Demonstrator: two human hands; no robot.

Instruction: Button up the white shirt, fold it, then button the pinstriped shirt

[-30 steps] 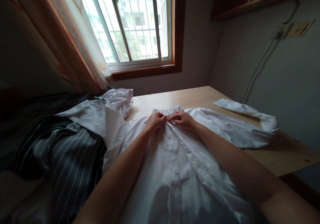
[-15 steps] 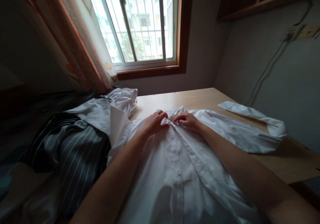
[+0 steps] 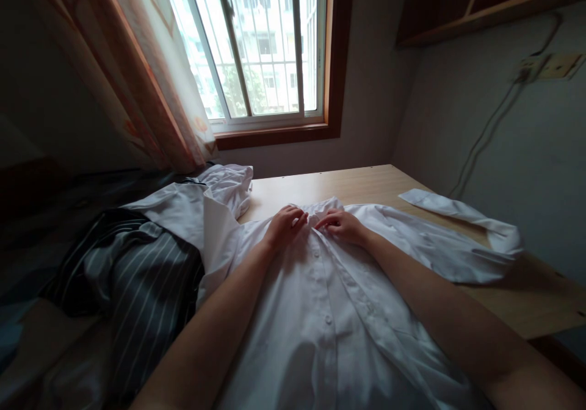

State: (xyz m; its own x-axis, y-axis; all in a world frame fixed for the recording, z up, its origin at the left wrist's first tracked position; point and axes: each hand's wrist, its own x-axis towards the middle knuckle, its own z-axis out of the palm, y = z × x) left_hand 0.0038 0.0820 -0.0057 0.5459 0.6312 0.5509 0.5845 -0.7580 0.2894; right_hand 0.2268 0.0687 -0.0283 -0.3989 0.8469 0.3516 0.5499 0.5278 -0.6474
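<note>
The white shirt (image 3: 320,300) lies front up on the wooden worktop (image 3: 366,184), collar (image 3: 324,206) toward the window (image 3: 260,44), one sleeve (image 3: 458,212) stretched to the right close to the wall-side edge. The left hand (image 3: 284,227) and the right hand (image 3: 342,226) meet at the collar, fingers curled and pinching the cloth between them there. Bare wood is free beyond the collar, while a striped garment (image 3: 137,276) crowds the left side.

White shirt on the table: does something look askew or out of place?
Slightly. The white shirt lies front up on the table, but one side rides up over the striped garment, so it is not flat. The other sleeve trails off towards the wall. The left hand and right hand touch the collar.
</note>
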